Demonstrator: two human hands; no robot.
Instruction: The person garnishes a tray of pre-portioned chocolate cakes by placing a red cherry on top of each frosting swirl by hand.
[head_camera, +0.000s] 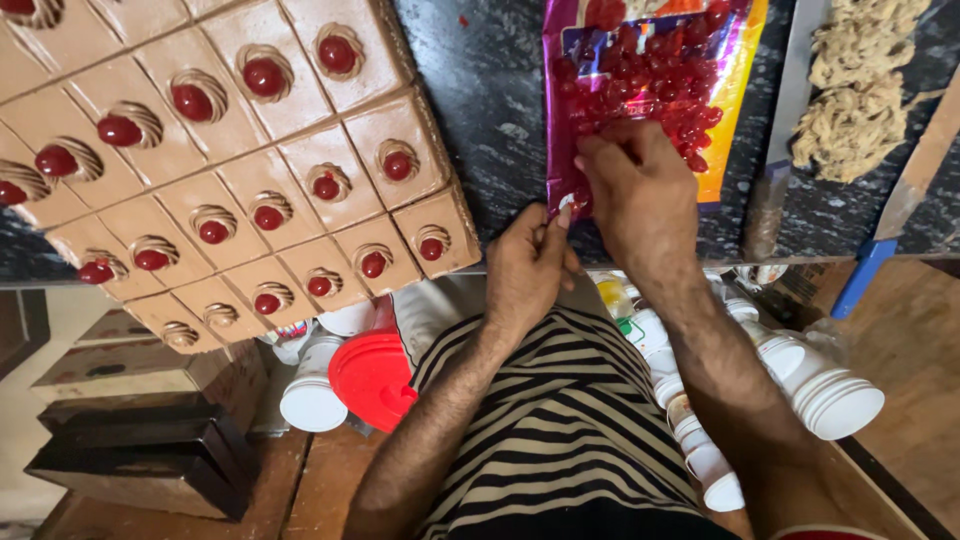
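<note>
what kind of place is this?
Likely a bakery or cake-making workspace: a large brown frosted cake cut into squares with cherries on top, a bag of red cherries under both hands, white tubs below the dark counter.

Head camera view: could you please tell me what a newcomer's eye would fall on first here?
The big brown cake at upper left stands out, cut into squares, most topped with a cream swirl and a red cherry. At top centre lies a shiny purple bag of cherries on the dark counter; the right hand reaches into it while the left hand holds its lower edge.
</note>
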